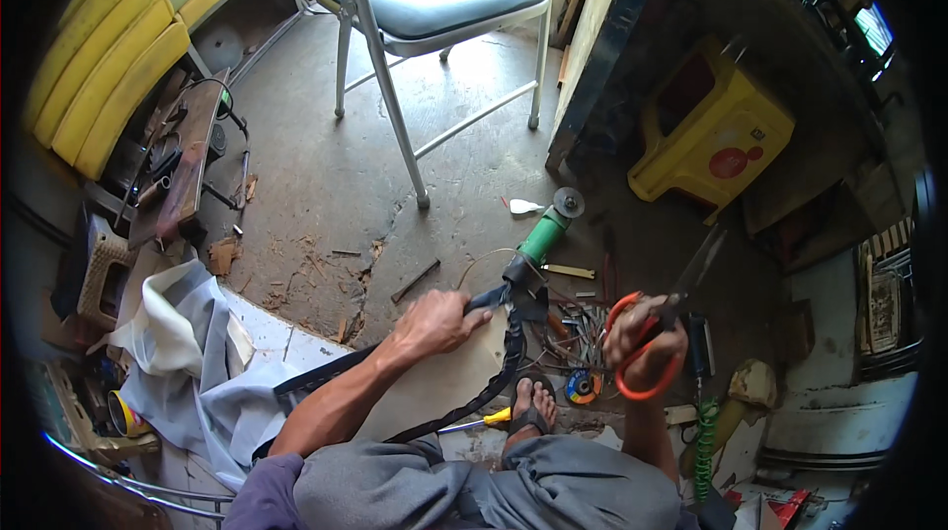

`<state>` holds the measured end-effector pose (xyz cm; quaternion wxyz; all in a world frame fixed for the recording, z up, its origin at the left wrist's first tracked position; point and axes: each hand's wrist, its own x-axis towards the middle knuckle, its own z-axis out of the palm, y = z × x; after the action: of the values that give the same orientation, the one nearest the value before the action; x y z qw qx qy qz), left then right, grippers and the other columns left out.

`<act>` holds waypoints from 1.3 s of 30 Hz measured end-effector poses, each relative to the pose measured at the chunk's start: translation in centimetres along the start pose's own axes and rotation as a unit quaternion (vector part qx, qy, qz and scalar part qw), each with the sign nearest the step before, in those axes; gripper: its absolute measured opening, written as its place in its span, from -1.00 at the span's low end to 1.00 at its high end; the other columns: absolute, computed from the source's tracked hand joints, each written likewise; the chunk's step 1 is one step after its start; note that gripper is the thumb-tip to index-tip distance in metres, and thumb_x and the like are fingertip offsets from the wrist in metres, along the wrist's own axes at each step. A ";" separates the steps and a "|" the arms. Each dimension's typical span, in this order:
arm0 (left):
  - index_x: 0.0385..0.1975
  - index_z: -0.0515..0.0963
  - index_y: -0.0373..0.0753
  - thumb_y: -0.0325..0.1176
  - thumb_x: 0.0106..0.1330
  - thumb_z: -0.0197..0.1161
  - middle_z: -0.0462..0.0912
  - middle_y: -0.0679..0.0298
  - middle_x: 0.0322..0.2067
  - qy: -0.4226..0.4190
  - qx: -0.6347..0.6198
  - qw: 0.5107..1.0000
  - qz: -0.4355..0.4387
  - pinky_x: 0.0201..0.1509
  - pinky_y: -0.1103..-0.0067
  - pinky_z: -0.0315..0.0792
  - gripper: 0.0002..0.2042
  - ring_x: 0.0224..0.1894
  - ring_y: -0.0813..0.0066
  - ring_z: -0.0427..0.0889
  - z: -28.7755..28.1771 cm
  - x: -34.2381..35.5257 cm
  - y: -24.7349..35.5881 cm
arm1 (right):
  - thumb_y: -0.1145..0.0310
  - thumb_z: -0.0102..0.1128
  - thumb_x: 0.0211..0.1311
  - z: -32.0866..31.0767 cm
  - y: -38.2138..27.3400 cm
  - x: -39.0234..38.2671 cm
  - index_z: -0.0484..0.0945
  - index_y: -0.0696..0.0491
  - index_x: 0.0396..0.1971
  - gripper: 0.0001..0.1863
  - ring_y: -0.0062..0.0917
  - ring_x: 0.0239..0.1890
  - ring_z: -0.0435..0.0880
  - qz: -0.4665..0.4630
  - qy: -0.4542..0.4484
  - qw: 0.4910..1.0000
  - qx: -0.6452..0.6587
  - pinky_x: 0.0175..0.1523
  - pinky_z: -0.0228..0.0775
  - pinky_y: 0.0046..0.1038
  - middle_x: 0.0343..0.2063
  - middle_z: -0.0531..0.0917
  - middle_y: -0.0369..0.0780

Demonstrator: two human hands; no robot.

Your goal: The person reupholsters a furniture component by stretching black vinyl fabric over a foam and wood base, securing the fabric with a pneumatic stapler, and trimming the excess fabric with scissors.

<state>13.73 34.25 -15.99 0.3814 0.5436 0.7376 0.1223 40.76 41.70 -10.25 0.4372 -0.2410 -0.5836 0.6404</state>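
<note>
My left hand is closed round a long black strip, which looks like fabric or vinyl. One stretch of the strip runs back to the left under my forearm; another bends down toward my lap. In my right hand is a pair of scissors with orange handles, its dark blades pointing up and away to the right. The blades are clear of the strip. A green angle grinder lies on the floor just beyond my left hand. Under the strip is a pale flat piece.
Ahead stands a folding chair with a dark seat. A yellow plastic stool lies tipped at the right. Grey-white cloth is heaped at the left. Near my sandalled foot are loose metal bits, a disc and a yellow-handled screwdriver.
</note>
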 end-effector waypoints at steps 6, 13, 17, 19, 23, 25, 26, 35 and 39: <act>-0.27 0.59 -0.35 0.11 0.48 0.23 0.57 -0.09 -0.51 -0.026 -0.093 0.991 0.098 -0.29 0.17 0.41 -0.49 -0.44 0.03 0.63 -4.0 0.0 0.6 | 0.12 0.51 0.31 0.4 4.0 -0.1 0.60 0.13 -0.15 -0.60 -0.71 -0.28 0.60 0.167 0.042 0.951 -0.259 -0.18 0.49 -0.54 -0.39 0.66 -0.33; -0.27 0.52 -0.34 -0.02 0.60 0.07 0.57 -0.22 -0.45 0.041 -0.053 0.987 0.148 -0.24 0.04 0.38 -0.58 -0.32 -0.37 0.54 -3.0 -0.9 -0.3 | 0.14 0.60 0.01 -0.6 0.7 1.8 0.61 0.12 -0.23 -0.55 -0.25 -0.28 0.68 -0.137 -0.131 0.733 -0.653 -0.21 0.57 -0.26 -0.33 0.66 -0.16; -0.26 0.54 -0.34 -0.02 0.61 0.05 0.59 -0.22 -0.44 0.029 -0.043 0.990 0.133 -0.23 0.03 0.39 -0.57 -0.30 -0.36 0.57 -2.9 -0.8 -0.6 | 0.05 0.63 -0.10 -1.8 0.8 2.1 0.63 0.13 -0.19 -0.43 -0.29 -0.25 0.66 -0.179 -0.182 0.664 -0.702 -0.20 0.56 -0.28 -0.33 0.65 -0.18; -0.26 0.54 -0.34 -0.01 0.61 0.05 0.59 -0.23 -0.43 0.028 -0.046 0.990 0.131 -0.22 0.02 0.40 -0.56 -0.29 -0.36 0.58 -2.6 -0.7 -0.6 | 0.02 0.64 -0.14 -1.9 1.0 2.1 0.62 0.14 -0.18 -0.39 -0.28 -0.26 0.66 -0.183 -0.191 0.663 -0.701 -0.21 0.56 -0.27 -0.34 0.64 -0.17; -0.26 0.54 -0.35 0.00 0.60 0.05 0.60 -0.24 -0.42 0.039 -0.047 0.993 0.100 -0.20 0.02 0.41 -0.55 -0.28 -0.36 0.59 -2.8 -0.8 -0.8 | -0.03 0.60 -0.08 -1.2 0.9 1.7 0.63 0.13 -0.19 -0.40 -0.33 -0.24 0.67 -0.172 -0.197 0.658 -0.706 -0.22 0.57 -0.30 -0.35 0.63 -0.19; -0.26 0.55 -0.35 0.00 0.60 0.05 0.60 -0.24 -0.41 0.033 -0.050 0.995 0.086 -0.18 0.03 0.41 -0.55 -0.28 -0.36 0.59 -3.0 -0.8 -0.9 | -0.04 0.57 -0.02 -0.9 1.4 1.5 0.64 0.13 -0.20 -0.43 -0.35 -0.24 0.66 -0.180 -0.193 0.654 -0.709 -0.25 0.57 -0.34 -0.36 0.63 -0.20; -0.26 0.55 -0.36 0.00 0.60 0.06 0.60 -0.25 -0.41 0.025 -0.051 0.995 0.087 -0.18 0.03 0.41 -0.55 -0.28 -0.36 0.59 -3.1 -0.7 -0.8 | -0.04 0.57 -0.01 -0.7 1.9 1.3 0.64 0.13 -0.20 -0.43 -0.35 -0.25 0.66 -0.172 -0.184 0.655 -0.712 -0.26 0.56 -0.34 -0.37 0.62 -0.20; -0.25 0.56 -0.39 0.04 0.57 0.10 0.60 -0.25 -0.41 -0.031 -0.031 0.992 0.115 -0.20 0.07 0.42 -0.51 -0.31 -0.30 0.61 -3.8 -0.9 0.3 | 0.01 0.54 0.03 0.6 3.6 1.2 0.60 0.12 -0.24 -0.49 -0.33 -0.33 0.62 -0.169 -0.168 0.671 -0.702 -0.28 0.54 -0.33 -0.42 0.59 -0.20; -0.21 0.60 -0.42 0.14 0.48 0.22 0.62 -0.21 -0.44 -0.087 -0.026 0.986 0.138 -0.22 0.14 0.44 -0.43 -0.38 -0.14 0.63 -5.0 -0.8 0.0 | -0.04 0.45 0.17 -0.8 2.6 2.4 0.59 0.10 -0.31 -0.53 -0.36 -0.35 0.62 -0.175 -0.237 0.668 -0.683 -0.27 0.55 -0.34 -0.47 0.57 -0.22</act>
<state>10.35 34.67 -12.23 0.4376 0.6385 0.6162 0.1452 39.45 44.29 -12.38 0.1012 -0.2058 -0.9733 0.0102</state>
